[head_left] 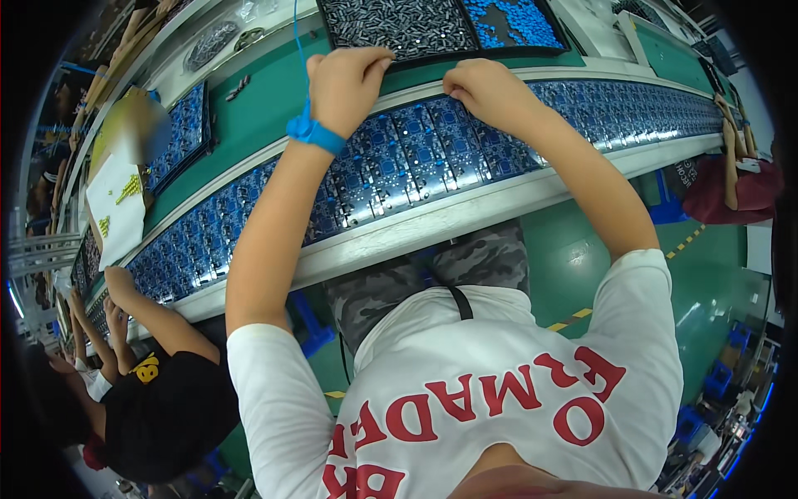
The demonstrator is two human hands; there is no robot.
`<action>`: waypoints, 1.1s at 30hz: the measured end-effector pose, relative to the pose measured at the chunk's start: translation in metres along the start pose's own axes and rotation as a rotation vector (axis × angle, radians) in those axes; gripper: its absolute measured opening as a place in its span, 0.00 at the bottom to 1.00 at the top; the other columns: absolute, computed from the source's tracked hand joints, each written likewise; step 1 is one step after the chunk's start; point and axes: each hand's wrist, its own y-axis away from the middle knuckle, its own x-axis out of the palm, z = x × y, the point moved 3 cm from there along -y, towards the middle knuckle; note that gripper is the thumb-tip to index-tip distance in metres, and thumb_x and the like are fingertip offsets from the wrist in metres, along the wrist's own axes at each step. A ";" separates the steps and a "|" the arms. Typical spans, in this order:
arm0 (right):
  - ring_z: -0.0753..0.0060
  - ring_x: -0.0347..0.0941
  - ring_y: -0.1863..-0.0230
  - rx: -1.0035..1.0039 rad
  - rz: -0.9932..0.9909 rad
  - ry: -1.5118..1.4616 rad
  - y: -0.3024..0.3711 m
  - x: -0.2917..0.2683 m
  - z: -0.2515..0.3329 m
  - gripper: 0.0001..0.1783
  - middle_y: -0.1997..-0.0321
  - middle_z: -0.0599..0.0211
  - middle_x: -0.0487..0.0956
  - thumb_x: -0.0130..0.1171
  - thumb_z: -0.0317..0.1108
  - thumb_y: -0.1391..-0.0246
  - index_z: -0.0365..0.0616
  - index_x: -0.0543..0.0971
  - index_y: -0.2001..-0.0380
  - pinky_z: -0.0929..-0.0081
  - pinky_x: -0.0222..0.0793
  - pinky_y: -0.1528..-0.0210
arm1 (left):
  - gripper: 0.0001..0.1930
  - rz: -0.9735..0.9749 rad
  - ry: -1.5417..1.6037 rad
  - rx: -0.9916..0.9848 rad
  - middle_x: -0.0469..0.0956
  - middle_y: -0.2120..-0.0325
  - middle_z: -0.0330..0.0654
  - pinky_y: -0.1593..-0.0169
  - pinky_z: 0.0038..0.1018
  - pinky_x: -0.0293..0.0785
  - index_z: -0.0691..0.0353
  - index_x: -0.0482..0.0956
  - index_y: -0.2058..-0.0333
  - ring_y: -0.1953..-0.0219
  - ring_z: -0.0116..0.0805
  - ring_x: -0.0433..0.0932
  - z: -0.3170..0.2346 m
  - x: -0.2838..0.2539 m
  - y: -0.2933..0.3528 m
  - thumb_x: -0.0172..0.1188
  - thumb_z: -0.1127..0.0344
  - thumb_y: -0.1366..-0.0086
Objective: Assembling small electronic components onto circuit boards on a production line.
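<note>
My left hand is at the near edge of a black tray, its thumb and fingers pinched together. That tray holds a heap of small dark cylindrical parts, which look like capacitors. A blue strap with a thin blue cord circles my left wrist. My right hand hovers above the far side of a long row of blue circuit boards, fingertips pressed together. Whatever either pinch holds is too small or hidden to make out. Small blue parts fill the tray's right section.
The boards lie in a line along a pale-edged rail. Beyond it, a green work surface bears a few loose dark parts. At left are stacked boards and yellow parts on white paper. Co-workers sit left and right.
</note>
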 end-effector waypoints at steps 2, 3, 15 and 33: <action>0.53 0.77 0.58 0.011 0.029 -0.012 0.000 -0.001 0.001 0.04 0.66 0.58 0.80 0.57 0.26 0.47 0.40 0.80 0.68 0.59 0.73 0.55 | 0.08 0.115 0.115 -0.007 0.84 0.65 0.40 0.53 0.39 0.66 0.51 0.87 0.62 0.62 0.41 0.81 -0.007 -0.005 0.009 0.60 0.62 0.36; 0.53 0.77 0.58 0.017 0.028 -0.013 0.000 -0.001 0.000 0.04 0.66 0.58 0.80 0.57 0.26 0.47 0.40 0.80 0.68 0.59 0.73 0.55 | 0.08 0.173 0.174 -0.010 0.84 0.65 0.41 0.53 0.37 0.68 0.52 0.87 0.61 0.62 0.42 0.81 -0.010 -0.005 0.012 0.61 0.63 0.36; 0.56 0.79 0.59 0.051 0.173 -0.063 -0.009 -0.015 -0.005 0.09 0.62 0.59 0.82 0.58 0.29 0.44 0.41 0.82 0.61 0.65 0.74 0.55 | 0.09 0.372 0.580 -0.215 0.85 0.64 0.44 0.60 0.25 0.76 0.61 0.86 0.59 0.65 0.31 0.82 -0.017 0.009 0.031 0.63 0.67 0.37; 0.53 0.81 0.65 0.416 -0.138 -0.280 -0.036 -0.021 -0.106 0.09 0.70 0.52 0.84 0.61 0.34 0.56 0.41 0.86 0.74 0.63 0.77 0.57 | 0.02 0.241 -0.164 0.404 0.76 0.69 0.30 0.51 0.39 0.58 0.48 0.85 0.70 0.59 0.35 0.72 -0.057 0.036 0.030 0.65 0.63 0.42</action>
